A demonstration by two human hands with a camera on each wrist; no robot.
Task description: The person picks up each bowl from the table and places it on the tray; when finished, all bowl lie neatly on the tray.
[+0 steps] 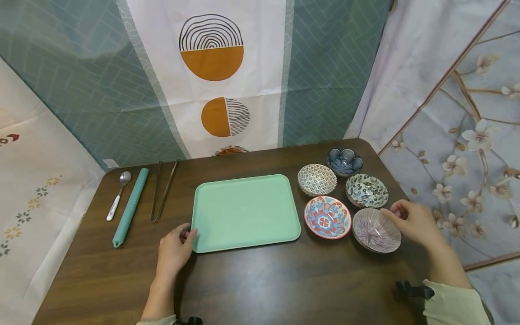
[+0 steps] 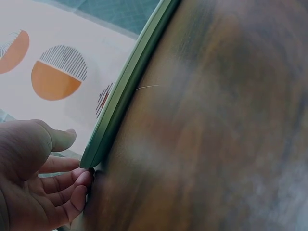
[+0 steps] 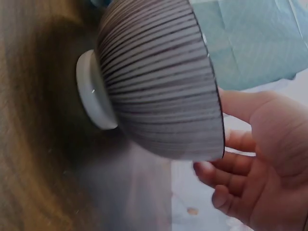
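Note:
In the head view my left hand (image 1: 175, 249) is at the near left corner of a mint-green rectangular tray (image 1: 245, 212). Its thumb is raised off the tray's edge in the left wrist view, while the loosely bent fingers (image 2: 72, 187) are right at the corner. On the right, my right hand (image 1: 416, 223) pinches the rim of a purple-and-white striped bowl (image 1: 375, 230), thumb over the edge. The right wrist view shows the bowl's ribbed outside and white foot close to the table; part of the fingers is hidden behind it.
Beside the striped bowl stand a red-and-blue patterned bowl (image 1: 327, 217), a brown-dotted bowl (image 1: 317, 179), a green floral bowl (image 1: 367, 191) and a dark blue petal-shaped bowl (image 1: 344, 161). A spoon (image 1: 119, 195), a green stick-like case (image 1: 131, 207) and metal tongs (image 1: 163, 197) lie at the left.

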